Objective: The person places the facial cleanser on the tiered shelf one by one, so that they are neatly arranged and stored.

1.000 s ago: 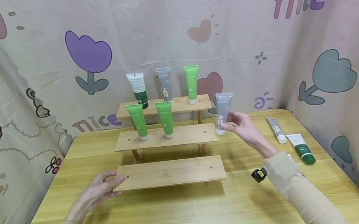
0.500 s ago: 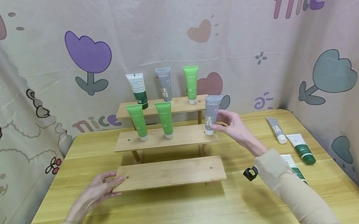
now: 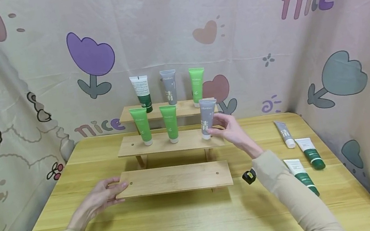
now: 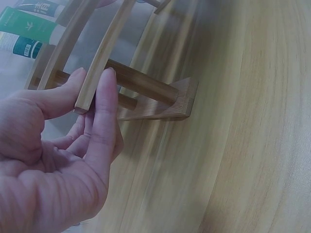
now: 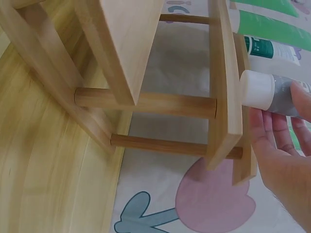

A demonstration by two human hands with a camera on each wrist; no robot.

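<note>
My right hand (image 3: pixel 230 130) pinches a grey-blue squeeze tube (image 3: pixel 208 116) near its white cap, upright at the right end of the wooden rack's middle shelf (image 3: pixel 193 140). In the right wrist view the tube's cap (image 5: pixel 257 90) is right at the shelf board's surface. My left hand (image 3: pixel 104 196) grips the left end of the bottom shelf (image 3: pixel 177 178), thumb on top and fingers beneath, as the left wrist view shows. Two green tubes (image 3: pixel 141 126) stand on the middle shelf, left of the held one.
On the top shelf (image 3: pixel 184 108) stand a white-and-green tube (image 3: pixel 141 92), a grey-blue tube (image 3: pixel 169 87) and a green tube (image 3: pixel 197 84). Lying on the table's right side are a grey tube (image 3: pixel 284 133) and two white-and-green tubes (image 3: pixel 301 176). A printed curtain (image 3: pixel 243 43) hangs behind.
The right hand has carried the grey-blue tube leftward from beside the rack to over the middle shelf's right end. The left hand has stayed on the bottom shelf.
</note>
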